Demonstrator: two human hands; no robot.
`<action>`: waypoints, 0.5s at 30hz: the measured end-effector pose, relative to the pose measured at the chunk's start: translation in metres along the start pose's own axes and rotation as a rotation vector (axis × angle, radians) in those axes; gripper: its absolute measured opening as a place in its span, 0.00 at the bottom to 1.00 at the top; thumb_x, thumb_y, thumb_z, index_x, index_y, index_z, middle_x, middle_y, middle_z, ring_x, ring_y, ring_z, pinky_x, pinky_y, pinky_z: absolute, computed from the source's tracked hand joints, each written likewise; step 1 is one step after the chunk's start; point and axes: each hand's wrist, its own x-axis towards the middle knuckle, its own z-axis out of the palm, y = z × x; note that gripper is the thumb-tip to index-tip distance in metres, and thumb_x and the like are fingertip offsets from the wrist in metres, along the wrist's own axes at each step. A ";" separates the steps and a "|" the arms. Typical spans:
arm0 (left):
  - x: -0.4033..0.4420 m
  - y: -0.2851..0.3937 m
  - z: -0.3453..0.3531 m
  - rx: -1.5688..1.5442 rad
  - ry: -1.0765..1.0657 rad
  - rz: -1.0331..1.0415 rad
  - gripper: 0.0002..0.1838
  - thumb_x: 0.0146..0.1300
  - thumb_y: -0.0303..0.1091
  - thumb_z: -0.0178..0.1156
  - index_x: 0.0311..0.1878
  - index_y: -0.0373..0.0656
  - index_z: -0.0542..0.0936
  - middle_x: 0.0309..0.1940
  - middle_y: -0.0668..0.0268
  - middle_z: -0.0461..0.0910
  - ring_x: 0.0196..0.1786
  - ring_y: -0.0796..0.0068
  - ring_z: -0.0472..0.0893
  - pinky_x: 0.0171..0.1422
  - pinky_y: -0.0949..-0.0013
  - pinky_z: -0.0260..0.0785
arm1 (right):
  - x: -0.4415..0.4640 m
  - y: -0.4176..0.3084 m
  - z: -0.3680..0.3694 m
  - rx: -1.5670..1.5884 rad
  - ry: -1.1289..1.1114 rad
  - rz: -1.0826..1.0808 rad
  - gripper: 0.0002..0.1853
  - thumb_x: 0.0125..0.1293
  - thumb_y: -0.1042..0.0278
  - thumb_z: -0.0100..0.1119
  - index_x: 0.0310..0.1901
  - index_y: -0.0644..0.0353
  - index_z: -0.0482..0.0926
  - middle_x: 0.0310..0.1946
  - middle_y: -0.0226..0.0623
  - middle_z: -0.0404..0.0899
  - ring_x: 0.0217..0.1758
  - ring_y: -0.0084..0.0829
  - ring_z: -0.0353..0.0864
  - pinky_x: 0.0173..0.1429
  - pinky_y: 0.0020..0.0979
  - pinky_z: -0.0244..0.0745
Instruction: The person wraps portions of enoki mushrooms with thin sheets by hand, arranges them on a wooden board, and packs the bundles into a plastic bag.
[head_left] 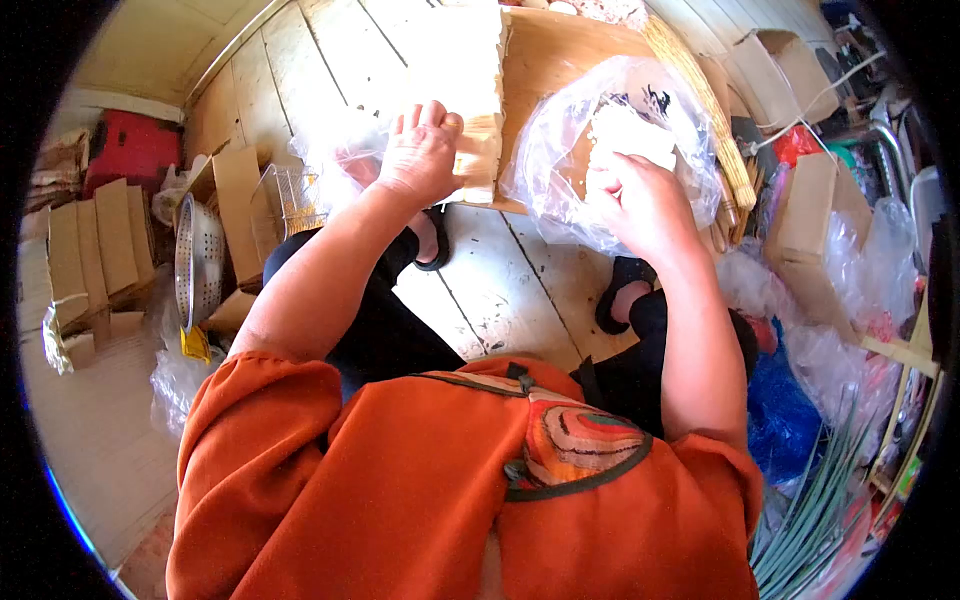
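Observation:
My left hand (pixel 425 160) rests at the edge of a pale, ridged sheet or stack (pixel 482 150), its fingers stretched forward and nothing seen in them. A crumpled clear plastic bag (pixel 345 150) lies just left of that hand. On the right, my right hand (pixel 648 205) reaches over an open clear plastic bag (pixel 545 170). Its fingers are curled together at the near edge of a white piece (pixel 635 138) inside the bag. Small pale crumbs line the white piece's left side. What the curled fingers pinch is hidden.
Under the bag is a brown wooden board (pixel 560 45). A long yellowish bundle (pixel 700 110) runs along its right. A metal colander (pixel 198 262), cardboard pieces (pixel 115 235) and a wire basket (pixel 292 198) stand left. Boxes (pixel 810 215), plastic bags and long green leaves (pixel 815 540) crowd the right.

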 end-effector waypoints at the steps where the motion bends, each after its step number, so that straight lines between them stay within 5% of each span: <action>1: 0.000 0.001 0.000 0.002 -0.002 0.012 0.30 0.44 0.41 0.72 0.52 0.44 0.74 0.52 0.57 0.69 0.62 0.53 0.68 0.67 0.53 0.60 | -0.001 0.001 0.000 -0.009 -0.010 0.001 0.11 0.58 0.70 0.60 0.43 0.60 0.80 0.37 0.46 0.82 0.42 0.45 0.82 0.48 0.40 0.77; 3: 0.000 0.001 -0.001 0.023 -0.193 -0.040 0.36 0.47 0.42 0.70 0.60 0.43 0.70 0.54 0.57 0.71 0.63 0.59 0.69 0.67 0.51 0.60 | -0.001 0.004 0.000 -0.050 -0.013 -0.026 0.11 0.57 0.70 0.60 0.43 0.59 0.80 0.37 0.47 0.82 0.42 0.46 0.82 0.49 0.41 0.77; 15: -0.015 -0.002 0.027 -0.002 -0.070 0.092 0.42 0.41 0.45 0.73 0.63 0.47 0.70 0.57 0.60 0.69 0.65 0.59 0.66 0.69 0.54 0.57 | -0.002 0.003 -0.002 -0.125 -0.114 -0.054 0.12 0.56 0.69 0.59 0.42 0.61 0.81 0.37 0.48 0.82 0.44 0.47 0.81 0.51 0.43 0.75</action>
